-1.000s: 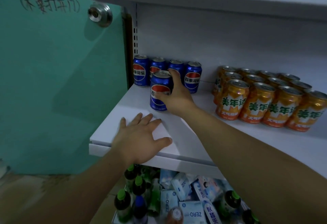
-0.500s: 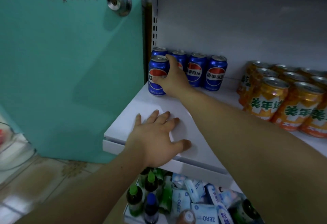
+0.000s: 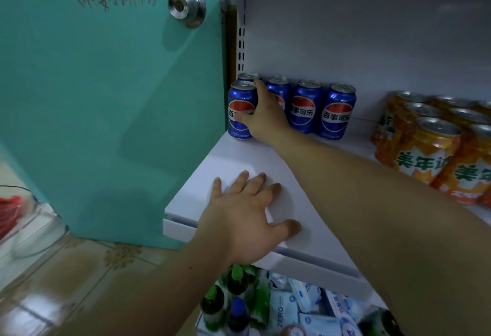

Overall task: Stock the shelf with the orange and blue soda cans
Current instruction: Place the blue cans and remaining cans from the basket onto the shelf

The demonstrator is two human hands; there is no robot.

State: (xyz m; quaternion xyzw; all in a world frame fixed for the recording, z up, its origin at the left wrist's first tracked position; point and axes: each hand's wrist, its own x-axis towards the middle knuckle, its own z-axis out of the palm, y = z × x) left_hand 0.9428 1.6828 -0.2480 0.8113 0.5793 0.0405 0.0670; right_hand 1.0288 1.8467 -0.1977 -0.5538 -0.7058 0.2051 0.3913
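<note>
Blue aluminium, the Pepsi can (image 3: pixel 240 112) stands upright on the white shelf (image 3: pixel 233 160) with the right hand (image 3: pixel 265 118) wrapped round its right side. The thumb lies across the label and the forefinger runs up to the rim; the other fingers are hidden behind. The hand has this one can and nothing else.

Directly behind the grip stands another blue can (image 3: pixel 245 76); whether the two touch cannot be told. To the right of the grip three more blue cans (image 3: pixel 321 108) fill the back row, and well beyond them sit the orange Mirinda cans (image 3: pixel 430 149). Just left of the grip is the edge of the teal door (image 3: pixel 106 96). The left hand (image 3: pixel 244 219) lies flat with fingers spread on the shelf front, nearer the person than the grip, and holds nothing.

The step looks like seating this can as the first of a second blue row. To do it well:

- Keep the base flat on the shelf and square the can against the one behind it.
- Leave the label facing out.
- Lift the thumb off first, then draw the hand back along the forearm's line. The knuckles sit close to the neighbouring back-row can, so a sideways exit could nudge it.
</note>
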